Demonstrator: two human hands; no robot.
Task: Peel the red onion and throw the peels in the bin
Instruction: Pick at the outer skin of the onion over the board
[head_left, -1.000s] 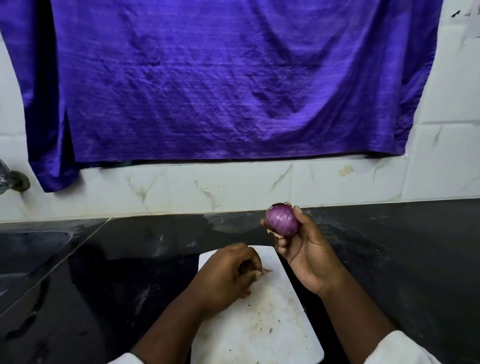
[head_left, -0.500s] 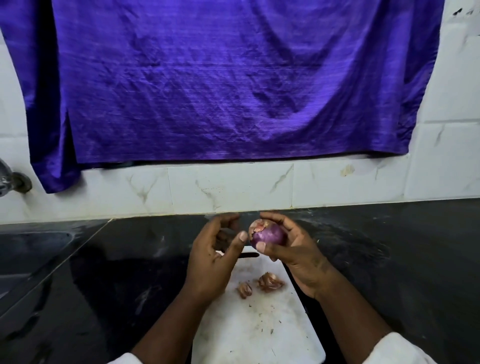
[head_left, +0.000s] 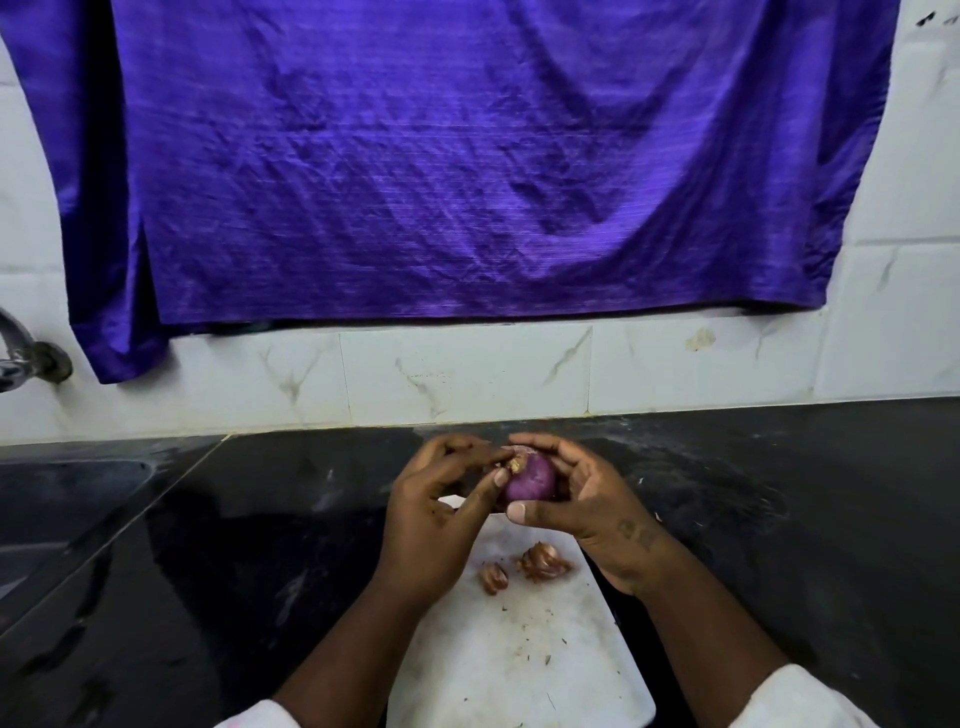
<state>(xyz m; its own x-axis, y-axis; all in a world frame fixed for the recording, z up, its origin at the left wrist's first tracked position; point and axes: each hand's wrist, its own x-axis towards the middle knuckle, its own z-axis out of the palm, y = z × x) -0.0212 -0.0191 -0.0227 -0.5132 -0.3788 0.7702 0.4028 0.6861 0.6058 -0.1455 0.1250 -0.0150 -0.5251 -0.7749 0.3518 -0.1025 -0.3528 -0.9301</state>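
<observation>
A purple red onion (head_left: 531, 479) is held above the far end of the white cutting board (head_left: 519, 649). My right hand (head_left: 587, 512) grips it, thumb below and fingers curled over the top. My left hand (head_left: 441, 512) pinches at the rough brown root end on the onion's upper left with thumb and fingertips. Two brown peel pieces (head_left: 543, 563) (head_left: 493, 576) lie on the board below my hands. No bin is in view.
The board lies on a black stone counter (head_left: 779, 519). A sink basin (head_left: 62, 509) is sunk in at the left, with a metal tap (head_left: 26, 353) on the tiled wall. A purple cloth (head_left: 467, 156) hangs on the wall behind.
My left hand dropped peel pieces on the board, then rose to the onion. My right hand turned the onion and lowered it a little; my left fingers now pinch its root end.
</observation>
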